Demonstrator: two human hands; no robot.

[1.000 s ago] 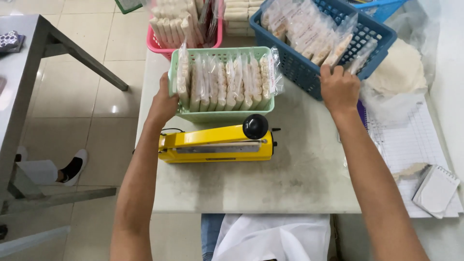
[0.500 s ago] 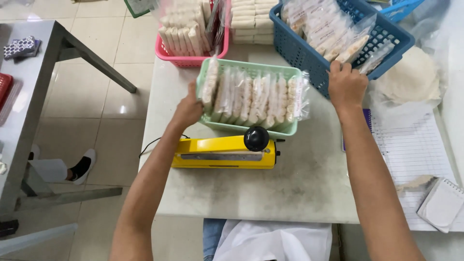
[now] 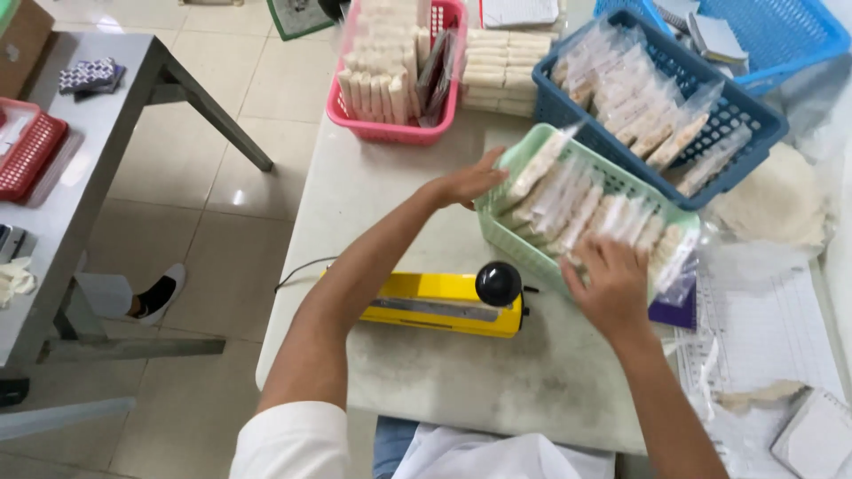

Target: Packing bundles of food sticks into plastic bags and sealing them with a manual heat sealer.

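Note:
A light green plastic basket (image 3: 524,253) full of clear bags of pale wafers (image 3: 577,208) sits on the white table, turned at an angle. My left hand (image 3: 466,182) presses flat against the basket's far left corner. My right hand (image 3: 608,284) grips the basket's near rim, fingers over the bags. Just in front of the basket lies a yellow heat sealer (image 3: 439,306) with a black round knob (image 3: 498,283).
A blue basket (image 3: 568,111) with more bagged wafers stands behind the green one. A pink basket (image 3: 395,129) with packs is at the back left. Papers and a notebook (image 3: 812,435) lie at right. A grey metal table (image 3: 98,142) stands to the left across the tiled floor.
The green basket has been turned clockwise and shifted right. My right hand came down from the blue basket to the green basket's near rim. The view moved closer.

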